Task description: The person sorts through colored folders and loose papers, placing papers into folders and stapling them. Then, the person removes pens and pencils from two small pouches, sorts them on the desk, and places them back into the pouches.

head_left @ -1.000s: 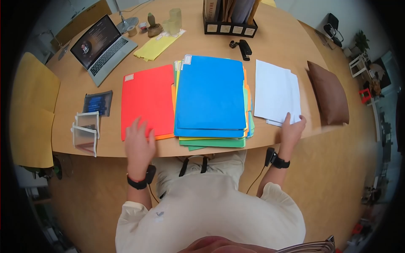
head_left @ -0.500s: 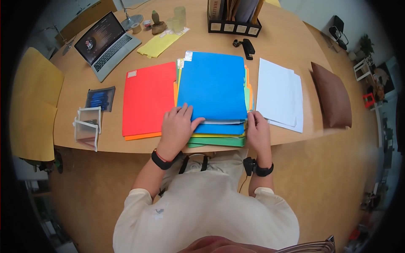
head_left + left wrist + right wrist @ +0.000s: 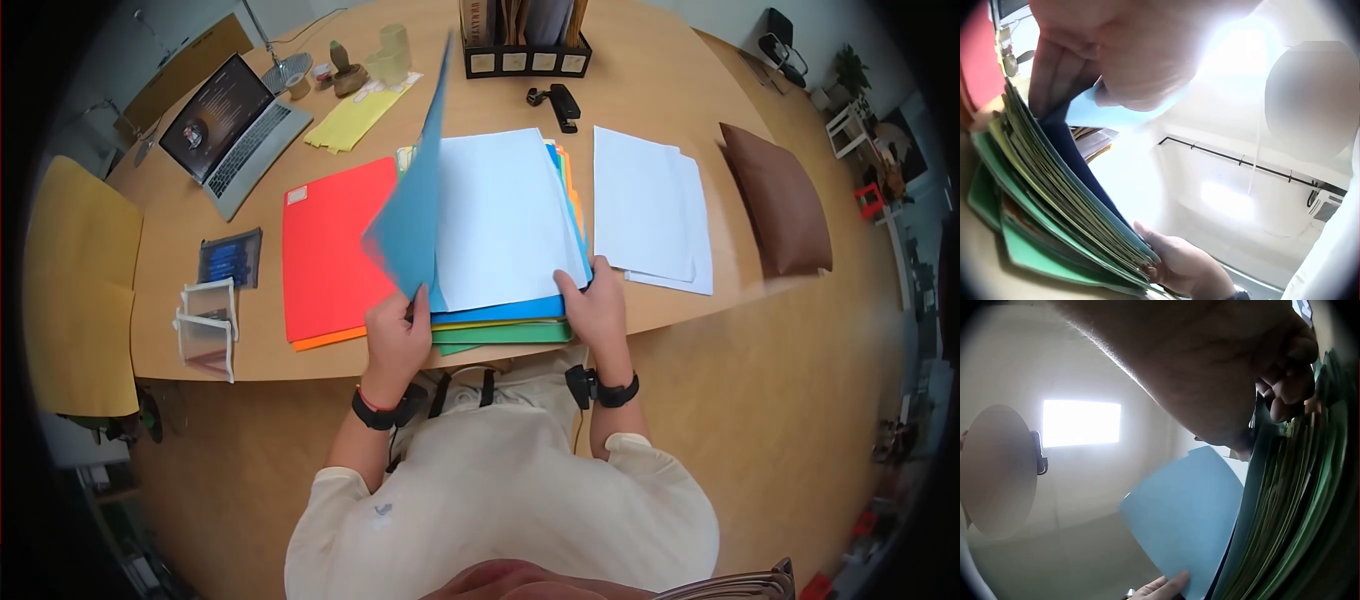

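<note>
The blue folder's cover (image 3: 412,215) stands raised at the left of the stack, its lower edge pinched by the left hand (image 3: 397,345). White paper (image 3: 505,220) lies exposed inside the folder. At the folder's lower right corner, the right hand (image 3: 598,315) grips the edge, thumb on top. Beneath are green, yellow and blue folders, their layered edges (image 3: 1066,194) seen in the left wrist view. In the right wrist view the raised cover (image 3: 1188,515) hangs beside the stack, with the left hand's fingers (image 3: 1169,587) on its lower edge.
Red folder (image 3: 335,250) lies left of the stack, white sheets (image 3: 650,205) to the right, then a brown cushion (image 3: 778,205). Pouches (image 3: 205,340), a laptop (image 3: 235,135), a yellow packet (image 3: 360,115), a stapler (image 3: 565,106) and a black file holder (image 3: 525,62) surround them.
The left hand moved from the red folder to the blue one and lifted its cover leftward, exposing white paper. The right hand went from the white sheets to the stack's lower right corner.
</note>
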Tool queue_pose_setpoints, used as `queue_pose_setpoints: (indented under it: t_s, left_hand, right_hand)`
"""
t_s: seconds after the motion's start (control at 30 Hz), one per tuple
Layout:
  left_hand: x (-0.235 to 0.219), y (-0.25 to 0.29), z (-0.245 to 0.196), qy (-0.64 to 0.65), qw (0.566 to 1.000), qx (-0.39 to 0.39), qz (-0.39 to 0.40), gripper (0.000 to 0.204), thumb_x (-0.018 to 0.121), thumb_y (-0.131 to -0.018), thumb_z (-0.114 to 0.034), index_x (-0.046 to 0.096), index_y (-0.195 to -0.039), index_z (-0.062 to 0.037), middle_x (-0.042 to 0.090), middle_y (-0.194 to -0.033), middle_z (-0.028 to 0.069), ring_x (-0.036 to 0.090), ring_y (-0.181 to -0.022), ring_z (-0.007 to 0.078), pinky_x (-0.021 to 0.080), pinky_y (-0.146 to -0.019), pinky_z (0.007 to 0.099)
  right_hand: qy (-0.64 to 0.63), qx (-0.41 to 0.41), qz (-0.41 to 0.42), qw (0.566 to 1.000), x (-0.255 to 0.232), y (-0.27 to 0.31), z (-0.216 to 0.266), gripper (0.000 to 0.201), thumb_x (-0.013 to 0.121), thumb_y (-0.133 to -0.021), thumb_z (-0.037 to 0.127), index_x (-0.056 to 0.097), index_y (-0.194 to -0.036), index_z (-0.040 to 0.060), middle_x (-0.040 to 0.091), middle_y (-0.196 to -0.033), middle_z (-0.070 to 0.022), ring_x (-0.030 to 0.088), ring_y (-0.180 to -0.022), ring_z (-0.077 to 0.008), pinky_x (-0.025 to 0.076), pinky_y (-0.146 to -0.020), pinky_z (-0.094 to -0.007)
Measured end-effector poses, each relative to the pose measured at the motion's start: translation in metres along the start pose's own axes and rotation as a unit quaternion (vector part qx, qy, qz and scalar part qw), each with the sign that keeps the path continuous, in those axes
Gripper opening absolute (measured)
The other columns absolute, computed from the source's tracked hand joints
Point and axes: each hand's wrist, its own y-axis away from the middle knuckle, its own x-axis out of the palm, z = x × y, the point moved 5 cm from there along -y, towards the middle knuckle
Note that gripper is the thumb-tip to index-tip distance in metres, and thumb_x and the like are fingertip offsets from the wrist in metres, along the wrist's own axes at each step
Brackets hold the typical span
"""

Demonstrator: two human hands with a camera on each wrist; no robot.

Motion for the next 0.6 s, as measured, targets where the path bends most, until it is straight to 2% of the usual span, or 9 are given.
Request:
queue_pose_setpoints:
  t_s: [0.1,0.2,0.27,0.3,0.37,0.4,0.47,0.57,0.6]
  left_hand:
    - [-0.005,0.012,0.013,0.01,0.999,-0.011,-0.041,0.021,0.067,-0.103,-0.006,0.068,-0.087,0.0074,0.061,-0.066,0.0209,0.062,-0.055,0.0309,0.045,-0.055,0.0382]
    - [-0.022,0.016,0.027,0.014,0.995,-0.04,-0.093,0.02,0.065,-0.105,-0.006,0.07,-0.091,0.008,0.067,-0.068,0.017,0.066,-0.057,0.0255,0.05,-0.058,0.0365]
    - [-0.041,0.018,0.042,0.007,0.99,-0.061,-0.125,0.019,0.064,-0.106,-0.006,0.071,-0.095,0.0082,0.071,-0.071,0.0141,0.07,-0.06,0.0218,0.053,-0.06,0.0347]
    - [-0.051,0.018,0.052,0.013,0.987,-0.078,-0.14,0.016,0.064,-0.105,-0.004,0.072,-0.1,0.0081,0.073,-0.077,0.0163,0.072,-0.065,0.0237,0.055,-0.064,0.0348]
    - [-0.072,0.019,0.073,0.025,0.979,-0.11,-0.168,0.017,0.062,-0.104,-0.001,0.073,-0.112,0.008,0.077,-0.091,0.0208,0.077,-0.077,0.0276,0.058,-0.071,0.035]
    - [-0.081,0.019,0.074,-0.022,0.981,-0.084,-0.173,0.02,0.062,-0.102,0.0,0.073,-0.117,0.0063,0.077,-0.1,0.022,0.077,-0.085,0.0304,0.058,-0.077,0.0365]
    - [-0.097,0.015,0.071,-0.116,0.976,-0.031,-0.18,0.031,0.06,-0.099,0.004,0.073,-0.128,0.0031,0.076,-0.119,0.0244,0.077,-0.103,0.0359,0.059,-0.089,0.0394]
    - [-0.109,0.023,0.097,-0.187,0.973,-0.071,-0.115,0.047,0.057,-0.094,0.008,0.071,-0.137,-0.0028,0.069,-0.139,0.0237,0.068,-0.125,0.0412,0.054,-0.105,0.0448]
    - [-0.112,0.027,0.104,-0.203,0.97,-0.087,-0.101,0.047,0.057,-0.094,0.008,0.071,-0.137,-0.0032,0.069,-0.14,0.0237,0.067,-0.126,0.0415,0.053,-0.107,0.0457]
  right_hand:
    - [-0.064,-0.02,0.019,0.998,0.009,-0.004,-0.018,0.033,0.069,-0.102,0.028,0.067,-0.108,-0.0042,0.074,-0.083,-0.0226,0.075,-0.078,-0.0364,0.056,-0.071,-0.0465]
    - [-0.113,0.092,0.044,0.988,-0.003,-0.002,-0.013,0.029,0.062,-0.106,0.023,0.068,-0.105,-0.0058,0.072,-0.081,-0.0235,0.074,-0.072,-0.0374,0.056,-0.069,-0.0447]
    - [-0.081,0.065,-0.002,0.995,-0.011,-0.01,-0.031,0.031,0.059,-0.107,0.023,0.068,-0.103,-0.0062,0.071,-0.078,-0.0229,0.071,-0.067,-0.0367,0.055,-0.067,-0.0441]
    - [-0.066,0.051,-0.025,0.996,-0.017,-0.015,-0.042,0.032,0.057,-0.108,0.023,0.068,-0.102,-0.0064,0.071,-0.077,-0.0226,0.07,-0.064,-0.0364,0.054,-0.066,-0.0438]
    - [-0.086,0.078,-0.071,0.991,-0.033,-0.02,-0.057,0.033,0.057,-0.108,0.024,0.067,-0.103,-0.007,0.07,-0.078,-0.0242,0.07,-0.066,-0.0358,0.053,-0.067,-0.0446]
    - [-0.095,0.092,-0.094,0.987,-0.041,-0.021,-0.065,0.033,0.056,-0.108,0.024,0.066,-0.103,-0.0073,0.069,-0.079,-0.025,0.069,-0.068,-0.0355,0.053,-0.067,-0.0449]
    - [-0.026,0.097,-0.129,0.987,-0.059,-0.025,-0.076,0.034,0.056,-0.108,0.024,0.065,-0.103,-0.0083,0.067,-0.081,-0.028,0.069,-0.072,-0.0391,0.052,-0.069,-0.0464]
    - [0.067,0.087,-0.202,0.973,-0.079,-0.026,-0.087,0.036,0.056,-0.108,0.026,0.064,-0.1,-0.0087,0.065,-0.082,-0.0297,0.064,-0.074,-0.0439,0.051,-0.072,-0.0482]
    - [0.097,0.081,-0.229,0.965,-0.084,-0.027,-0.092,0.036,0.057,-0.107,0.026,0.064,-0.098,-0.0086,0.065,-0.082,-0.0298,0.062,-0.074,-0.0454,0.051,-0.073,-0.0487]
